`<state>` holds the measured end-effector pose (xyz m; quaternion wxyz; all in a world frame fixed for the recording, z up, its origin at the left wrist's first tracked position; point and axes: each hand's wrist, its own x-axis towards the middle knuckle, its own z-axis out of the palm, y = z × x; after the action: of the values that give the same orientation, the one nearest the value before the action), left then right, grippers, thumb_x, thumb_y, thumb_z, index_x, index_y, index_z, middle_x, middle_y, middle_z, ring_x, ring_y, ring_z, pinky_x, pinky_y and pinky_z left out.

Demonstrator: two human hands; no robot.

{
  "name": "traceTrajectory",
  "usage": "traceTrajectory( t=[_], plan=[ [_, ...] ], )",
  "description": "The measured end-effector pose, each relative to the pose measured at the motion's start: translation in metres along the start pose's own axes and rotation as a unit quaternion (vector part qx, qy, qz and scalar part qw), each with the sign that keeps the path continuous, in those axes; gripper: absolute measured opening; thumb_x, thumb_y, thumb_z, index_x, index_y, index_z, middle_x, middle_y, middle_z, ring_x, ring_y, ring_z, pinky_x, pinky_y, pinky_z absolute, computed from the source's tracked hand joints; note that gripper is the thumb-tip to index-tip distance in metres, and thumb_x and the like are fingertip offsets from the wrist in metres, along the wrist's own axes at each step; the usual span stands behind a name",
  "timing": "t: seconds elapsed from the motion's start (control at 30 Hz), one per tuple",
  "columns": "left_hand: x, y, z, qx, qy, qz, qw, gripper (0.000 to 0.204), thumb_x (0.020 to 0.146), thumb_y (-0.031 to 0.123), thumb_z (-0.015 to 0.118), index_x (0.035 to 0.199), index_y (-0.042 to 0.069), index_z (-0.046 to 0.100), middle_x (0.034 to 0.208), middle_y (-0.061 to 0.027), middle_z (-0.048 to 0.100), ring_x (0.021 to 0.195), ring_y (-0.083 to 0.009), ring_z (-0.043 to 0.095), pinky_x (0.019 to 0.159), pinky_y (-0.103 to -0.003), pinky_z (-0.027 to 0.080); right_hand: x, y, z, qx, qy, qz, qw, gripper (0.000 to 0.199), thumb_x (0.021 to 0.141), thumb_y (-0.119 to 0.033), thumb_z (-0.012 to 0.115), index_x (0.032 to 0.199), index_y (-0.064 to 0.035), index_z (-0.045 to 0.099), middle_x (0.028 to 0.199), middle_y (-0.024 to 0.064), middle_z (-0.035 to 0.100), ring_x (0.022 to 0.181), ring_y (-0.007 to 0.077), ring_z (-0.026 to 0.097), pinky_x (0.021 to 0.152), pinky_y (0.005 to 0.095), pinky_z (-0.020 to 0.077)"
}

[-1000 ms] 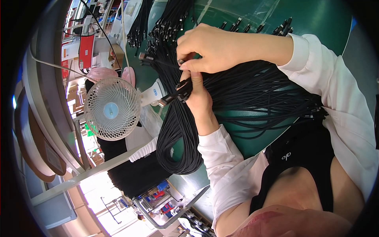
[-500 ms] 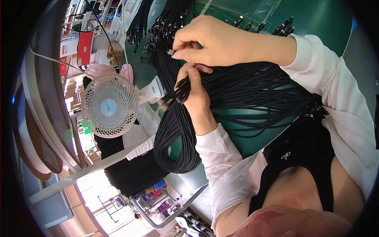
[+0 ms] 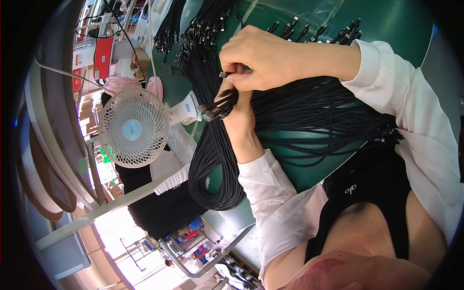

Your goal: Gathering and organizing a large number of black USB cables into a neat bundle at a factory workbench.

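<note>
My left hand (image 3: pixel 240 118) is closed around a small bunch of black cable ends (image 3: pixel 218 107), whose connectors stick out to the left. Right above it, my right hand (image 3: pixel 258 60) pinches a cable connector (image 3: pixel 224 75) with a metal tip between thumb and fingertips. The two hands overlap, so part of the left fingers is hidden. Beneath both wrists, a thick spread of black cables (image 3: pixel 309 106) runs across the green table. A looped bundle of black cables (image 3: pixel 212 179) hangs in a bend just below and left of my left hand.
A small white fan (image 3: pixel 134 128) stands left of the hands. More cable bundles (image 3: pixel 208 24) with metal-tipped ends lie at the far side. Several connectors (image 3: pixel 345 34) lie behind my right forearm on the green table (image 3: pixel 391 24). A metal rail (image 3: pixel 116 205) crosses at lower left.
My right hand has moved down and slightly right, bringing its pinched connector against my left hand. The bunch in my left hand has tilted and shifted slightly up.
</note>
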<state>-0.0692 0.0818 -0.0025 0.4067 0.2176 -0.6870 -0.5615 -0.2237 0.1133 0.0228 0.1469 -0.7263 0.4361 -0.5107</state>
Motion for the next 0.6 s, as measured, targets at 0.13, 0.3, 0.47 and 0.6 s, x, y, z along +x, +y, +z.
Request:
traceTrajectory(
  t=[0.13, 0.3, 0.47, 0.6],
  plan=[
    [0.002, 0.001, 0.001, -0.057, 0.002, -0.055, 0.997, 0.028, 0.078, 0.007, 0.063, 0.103, 0.001, 0.051, 0.110, -0.0066, 0.050, 0.105, -0.0161, 0.047, 0.091, -0.032, 0.036, 0.001, -0.004, -0.004, 0.088, -0.028, -0.008, 0.996, 0.017, 0.067, -0.012, 0.064, 0.081, -0.0055, 0.057, 0.067, 0.0033, 0.056, 0.069, 0.0193, 0.055, 0.078, 0.0326, 0.0375],
    [-0.002, 0.002, 0.003, -0.054, 0.007, 0.014, 0.998, 0.024, 0.080, 0.001, 0.061, 0.103, -0.002, 0.053, 0.093, -0.0052, 0.055, 0.087, -0.0135, 0.054, 0.081, -0.027, 0.043, 0.002, -0.002, 0.003, 0.068, -0.005, -0.119, 0.991, 0.011, 0.072, -0.011, 0.062, 0.079, -0.0037, 0.058, 0.075, 0.0040, 0.058, 0.071, 0.0208, 0.057, 0.074, 0.0319, 0.0404],
    [-0.002, 0.004, -0.004, -0.034, 0.027, 0.017, 0.999, 0.023, 0.089, 0.021, 0.051, 0.083, -0.001, 0.054, 0.074, -0.0096, 0.055, 0.070, -0.0161, 0.049, 0.070, -0.028, 0.038, 0.004, -0.001, -0.004, 0.191, -0.020, 0.071, 0.979, 0.014, 0.081, -0.010, 0.057, 0.078, 0.0034, 0.053, 0.071, 0.0116, 0.055, 0.054, 0.0169, 0.059, 0.051, 0.0282, 0.0453],
    [-0.002, 0.002, -0.002, -0.002, 0.007, 0.008, 1.000, 0.026, 0.089, 0.021, 0.050, 0.091, -0.004, 0.056, 0.077, -0.0121, 0.057, 0.072, -0.0186, 0.052, 0.072, -0.030, 0.039, 0.002, 0.005, -0.001, 0.148, -0.020, 0.065, 0.987, 0.015, 0.078, -0.010, 0.059, 0.079, 0.0031, 0.053, 0.072, 0.0109, 0.055, 0.059, 0.0175, 0.058, 0.054, 0.0293, 0.0450]
  ],
)
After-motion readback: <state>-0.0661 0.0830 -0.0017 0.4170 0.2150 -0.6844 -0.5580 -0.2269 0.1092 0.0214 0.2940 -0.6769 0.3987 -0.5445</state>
